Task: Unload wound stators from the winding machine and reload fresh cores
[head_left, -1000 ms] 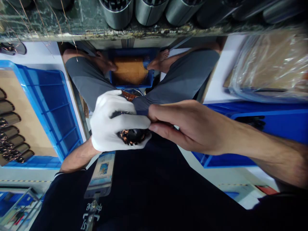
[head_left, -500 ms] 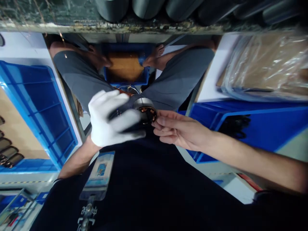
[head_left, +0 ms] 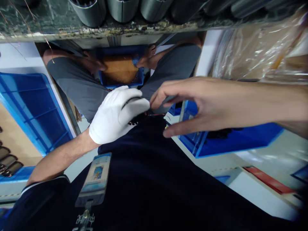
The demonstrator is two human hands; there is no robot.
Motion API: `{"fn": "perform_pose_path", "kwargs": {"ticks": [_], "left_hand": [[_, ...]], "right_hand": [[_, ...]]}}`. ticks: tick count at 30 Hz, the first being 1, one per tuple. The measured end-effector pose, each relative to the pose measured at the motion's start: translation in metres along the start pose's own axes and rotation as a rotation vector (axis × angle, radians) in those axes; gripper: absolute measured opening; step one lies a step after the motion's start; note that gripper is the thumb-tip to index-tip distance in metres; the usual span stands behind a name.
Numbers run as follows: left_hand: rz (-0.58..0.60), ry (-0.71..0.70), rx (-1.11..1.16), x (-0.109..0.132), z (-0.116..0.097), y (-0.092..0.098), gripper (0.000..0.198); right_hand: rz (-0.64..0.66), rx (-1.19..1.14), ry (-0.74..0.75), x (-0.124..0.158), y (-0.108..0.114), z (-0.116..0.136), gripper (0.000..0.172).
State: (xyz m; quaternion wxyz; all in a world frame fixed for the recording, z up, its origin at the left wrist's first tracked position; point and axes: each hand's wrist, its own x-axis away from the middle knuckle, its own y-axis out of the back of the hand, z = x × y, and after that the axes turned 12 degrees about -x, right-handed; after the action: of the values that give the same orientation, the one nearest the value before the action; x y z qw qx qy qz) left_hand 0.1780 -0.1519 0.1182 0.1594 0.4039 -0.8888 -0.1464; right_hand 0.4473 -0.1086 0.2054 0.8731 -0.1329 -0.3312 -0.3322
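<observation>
My left hand (head_left: 115, 117), in a white glove, is curled around a motor stator (head_left: 133, 123) in front of my lap. Little of the stator shows: a dark rim and a toothed edge between and below the gloved fingers. Copper windings inside it were visible a moment earlier. My bare right hand (head_left: 204, 104) is just to the right, with nothing in it. Its thumb is spread away from the fingers, and the fingertips are close to the gloved thumb; I cannot tell whether they touch.
Several dark metal cylinders (head_left: 122, 11) stand along the worn bench edge (head_left: 134, 30) ahead. Thin copper wires (head_left: 40, 30) hang at upper left. A blue crate (head_left: 31, 106) holds wound parts (head_left: 9, 162). Another blue crate (head_left: 231, 146) and plastic-wrapped boxes (head_left: 255, 54) are at right.
My right hand has let go of the stator, moved up and opened. My left hand has closed over the stator and covers most of it. The view has shifted slightly.
</observation>
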Motion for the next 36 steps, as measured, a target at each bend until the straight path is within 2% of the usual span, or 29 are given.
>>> {"fn": "perform_pose_path", "kwargs": {"ticks": [2,3,4,6,8,9,10,11,12,14,15,16,17,19,21,22,24,27,29,30,32,36], "left_hand": [[-0.007,-0.101,-0.054,-0.004,0.000,0.003,0.021],[0.009,-0.111,-0.055,-0.006,0.000,0.005,0.021],[0.040,-0.097,-0.039,-0.007,-0.001,0.005,0.023],[0.139,0.022,0.057,-0.006,-0.002,0.005,0.025],[0.307,0.170,0.234,-0.003,-0.002,0.003,0.024],[0.402,0.215,0.330,-0.001,-0.002,0.002,0.030],[0.480,0.240,0.411,0.001,-0.001,0.000,0.036],[0.505,0.245,0.449,0.002,0.000,-0.001,0.038],[0.464,0.230,0.428,0.003,0.000,-0.002,0.033],[0.230,0.150,0.239,0.003,0.002,-0.001,0.022],[0.106,0.071,0.114,0.003,0.002,0.000,0.029],[0.011,-0.022,-0.002,0.002,0.003,0.001,0.033],[-0.047,-0.113,-0.086,0.001,0.004,0.003,0.030],[-0.080,-0.221,-0.155,-0.001,0.005,0.005,0.021],[-0.082,-0.218,-0.169,-0.002,0.004,0.007,0.017],[-0.073,-0.188,-0.156,-0.002,0.002,0.007,0.018],[-0.005,-0.045,-0.031,0.000,-0.001,0.006,0.022],[0.242,0.228,0.480,0.005,-0.004,0.004,0.019],[0.331,0.338,0.770,0.010,-0.005,0.004,0.024],[0.318,0.381,0.862,0.012,-0.005,0.004,0.029],[0.229,0.478,0.960,0.019,-0.003,0.005,0.041],[0.136,0.560,1.103,0.034,0.006,0.002,0.055]], "right_hand": [[0.225,-0.192,-0.107,-0.003,-0.008,-0.012,0.033],[0.298,-0.197,-0.108,-0.005,-0.012,-0.018,0.033],[0.307,-0.123,-0.060,-0.007,-0.017,-0.021,0.036],[0.237,0.249,0.163,-0.012,-0.025,-0.022,0.039],[0.125,0.745,0.459,-0.014,-0.027,-0.015,0.041],[0.068,0.940,0.578,-0.014,-0.026,-0.010,0.042],[0.027,1.049,0.652,-0.014,-0.023,-0.005,0.043],[0.001,1.055,0.671,-0.013,-0.019,-0.001,0.042],[-0.017,0.965,0.630,-0.012,-0.014,0.002,0.037],[-0.021,0.633,0.408,-0.009,-0.003,0.003,0.019],[0.004,0.434,0.268,-0.007,0.001,0.002,0.023],[0.053,0.232,0.123,-0.006,0.003,0.000,0.035],[0.115,0.034,-0.011,-0.005,0.002,-0.004,0.044],[0.241,-0.296,-0.192,-0.004,-0.006,-0.011,0.045],[0.236,-0.419,-0.201,-0.005,-0.018,-0.015,0.043],[0.192,-0.363,-0.135,-0.005,-0.024,-0.015,0.042],[0.085,-0.049,0.075,-0.007,-0.030,-0.010,0.036],[-0.008,0.537,0.351,-0.007,-0.025,0.012,0.034],[-0.055,0.751,0.416,-0.002,-0.013,0.036,0.023],[-0.090,0.811,0.430,0.002,-0.005,0.051,0.019],[-0.197,0.910,0.457,0.010,0.014,0.086,0.029],[-0.609,1.110,0.491,0.012,0.063,0.159,0.029]]}}
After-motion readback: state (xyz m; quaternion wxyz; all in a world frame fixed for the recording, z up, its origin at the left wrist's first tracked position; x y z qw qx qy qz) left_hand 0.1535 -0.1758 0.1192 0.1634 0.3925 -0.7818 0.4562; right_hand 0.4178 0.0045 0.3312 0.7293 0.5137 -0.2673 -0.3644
